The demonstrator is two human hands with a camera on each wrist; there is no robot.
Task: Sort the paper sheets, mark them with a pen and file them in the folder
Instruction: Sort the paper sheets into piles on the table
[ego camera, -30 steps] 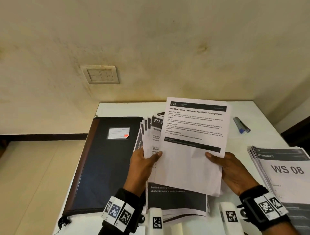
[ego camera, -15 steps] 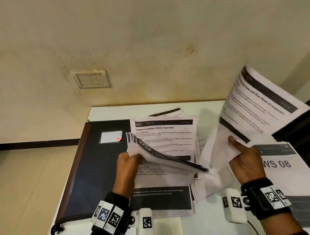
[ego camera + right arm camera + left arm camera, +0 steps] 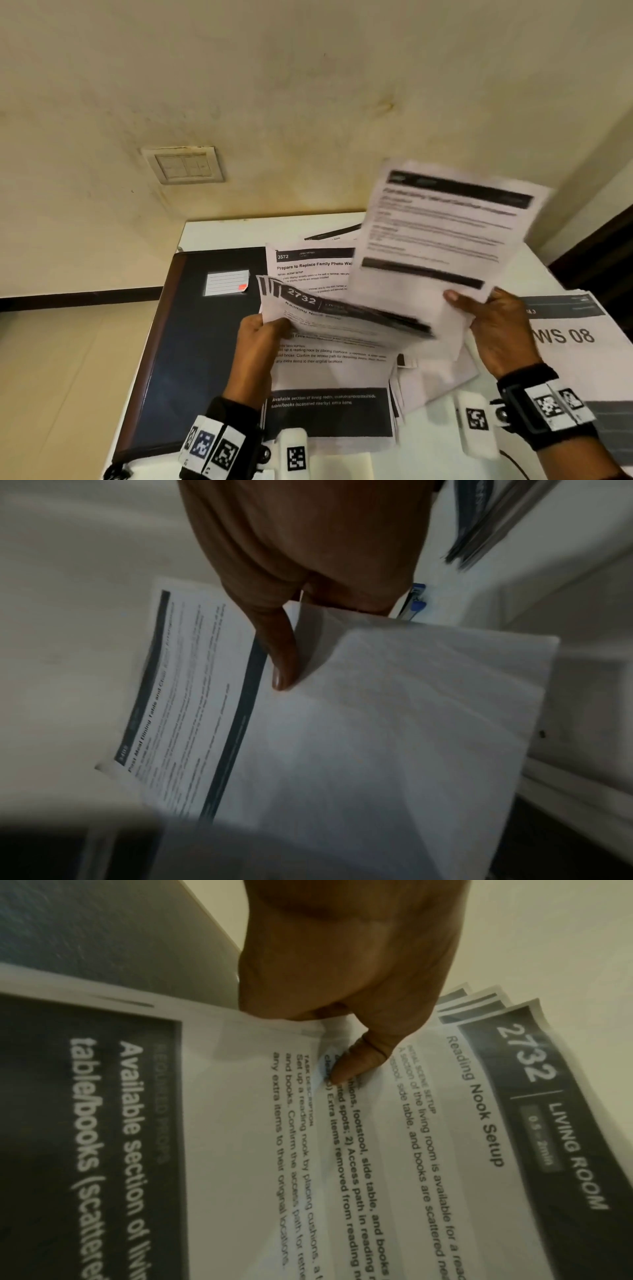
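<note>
White printed sheets are split between the two hands, which suits sorting: one page can be read apart from the rest. The right hand pinches a single sheet by its lower edge, thumb on the printed face and fingers behind, holding it upright and off to the right. The left hand grips a fanned bundle headed 2732 at its left edge, thumb on top, so the staggered headers show. Both hover over loose pages on the table. The dark folder lies closed at the left, touching those pages, ready for filing. A sorted stack marked WS 08 sits at the right. A blue pen lies on the table beyond the right hand, unused.
</note>
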